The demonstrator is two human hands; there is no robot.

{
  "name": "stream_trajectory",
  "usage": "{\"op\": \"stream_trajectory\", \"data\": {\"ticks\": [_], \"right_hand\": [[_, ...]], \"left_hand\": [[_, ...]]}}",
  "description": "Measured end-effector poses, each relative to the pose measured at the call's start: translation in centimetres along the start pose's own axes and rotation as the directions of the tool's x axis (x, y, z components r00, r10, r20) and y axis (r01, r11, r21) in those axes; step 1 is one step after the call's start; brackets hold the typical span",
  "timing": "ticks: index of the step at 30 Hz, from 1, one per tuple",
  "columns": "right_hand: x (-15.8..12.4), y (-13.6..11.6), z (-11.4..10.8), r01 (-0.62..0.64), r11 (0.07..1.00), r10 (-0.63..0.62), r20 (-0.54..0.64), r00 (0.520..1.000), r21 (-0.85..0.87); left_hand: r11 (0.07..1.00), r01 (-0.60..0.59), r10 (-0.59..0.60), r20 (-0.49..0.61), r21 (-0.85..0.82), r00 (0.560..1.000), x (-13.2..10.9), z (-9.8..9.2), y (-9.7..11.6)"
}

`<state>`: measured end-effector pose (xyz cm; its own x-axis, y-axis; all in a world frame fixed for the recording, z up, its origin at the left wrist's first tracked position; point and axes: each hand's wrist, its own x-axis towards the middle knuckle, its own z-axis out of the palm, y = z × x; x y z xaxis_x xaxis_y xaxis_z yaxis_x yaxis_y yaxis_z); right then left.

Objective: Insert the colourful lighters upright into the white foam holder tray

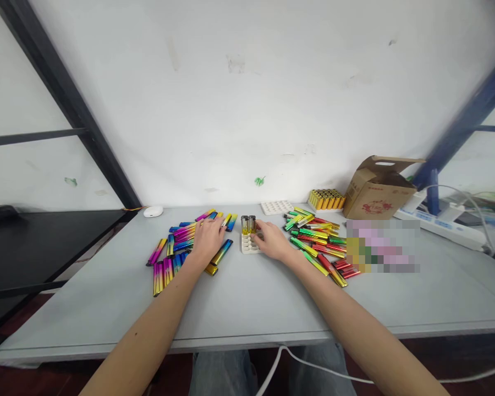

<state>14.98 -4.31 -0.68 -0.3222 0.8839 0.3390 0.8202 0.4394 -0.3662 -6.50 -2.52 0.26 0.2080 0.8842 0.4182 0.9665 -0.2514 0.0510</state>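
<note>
My left hand (208,236) reaches into the left pile of shiny lighters (184,234), which are purple, blue and yellow. Its fingers are bent down at a yellow lighter (228,219) on the pile's right side, and the fingertips are partly hidden. Near the middle of the table, my right hand (270,239) is closed with thumb and forefinger at an upright lighter (252,224). That lighter stands in the back row of a white tray with holes (247,248), beside another upright one (245,225). The right hand covers part of the tray.
Green, red and gold lighters (313,235) lie right of the tray. Behind are a second white tray (277,207), a filled tray of gold-coloured pieces (326,199) and an open cardboard box (375,192). A power strip (445,225) lies at right, a white case (153,212) at left.
</note>
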Motion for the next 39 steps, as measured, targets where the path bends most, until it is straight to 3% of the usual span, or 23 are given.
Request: {"op": "stream_trajectory", "data": {"ticks": [4,7,11,15,19,24,26,27,31,33,35,37,39], "right_hand": [[-0.1,-0.1,0.1,-0.007,1.0,0.007,0.009,1.0,0.01],[-0.2,-0.1,0.4,0.015,0.997,-0.012,-0.039,0.999,0.078],[-0.2,-0.1,0.0,0.057,0.984,-0.025,-0.187,0.982,0.171],[-0.2,-0.7,-1.1,0.147,0.982,-0.08,-0.446,0.892,0.118],[-0.5,-1.7,-1.7,0.187,0.982,-0.144,-0.564,0.813,0.019],[-0.6,-2.0,-1.5,0.202,0.979,-0.164,-0.487,0.858,0.025],[-0.6,-1.8,-1.4,0.175,0.983,-0.133,-0.455,0.881,0.051],[-0.6,-1.8,-1.4,0.163,0.984,-0.115,-0.446,0.888,0.07],[-0.5,-1.9,-1.5,0.134,0.951,0.003,-0.442,0.897,0.278],[-0.3,-2.1,-1.6,0.126,0.869,0.094,-0.411,0.907,0.479],[0.0,-2.3,-1.9,0.066,0.677,0.207,-0.275,0.939,0.733],[0.3,-2.3,-2.2,-0.073,0.356,0.272,-0.028,0.962,0.932],[0.5,-2.3,-2.7,-0.205,0.03,0.263,0.19,0.946,0.978]], "left_hand": [[1.0,0.011,-0.012,-0.095,-0.005,0.995,0.0,0.1,-0.2],[0.997,-0.003,-0.017,-0.237,-0.083,0.971,0.0,0.1,-0.4],[0.968,-0.099,-0.016,-0.453,-0.23,0.891,0.0,-0.6,-0.1],[0.913,-0.309,0.086,-0.618,-0.264,0.781,-0.3,-1.2,0.8],[0.863,-0.446,0.183,-0.677,-0.237,0.713,-0.8,-1.4,2.0],[0.817,-0.532,0.253,-0.691,-0.222,0.677,-1.4,-1.1,3.2],[0.803,-0.542,0.247,-0.687,-0.25,0.683,-1.5,-1.1,3.5],[0.806,-0.521,0.224,-0.67,-0.28,0.707,-1.5,-1.2,3.5],[0.833,-0.34,0.09,-0.499,-0.437,0.862,-1.4,-1.5,3.2],[0.838,-0.263,0.05,-0.414,-0.478,0.909,-1.3,-1.6,2.8],[0.848,-0.208,0.03,-0.349,-0.487,0.937,-1.1,-1.6,2.5],[0.853,-0.183,0.03,-0.304,-0.49,0.952,-1.0,-1.4,2.2],[0.848,-0.18,0.039,-0.279,-0.499,0.96,-0.9,-1.3,2.1]]}}
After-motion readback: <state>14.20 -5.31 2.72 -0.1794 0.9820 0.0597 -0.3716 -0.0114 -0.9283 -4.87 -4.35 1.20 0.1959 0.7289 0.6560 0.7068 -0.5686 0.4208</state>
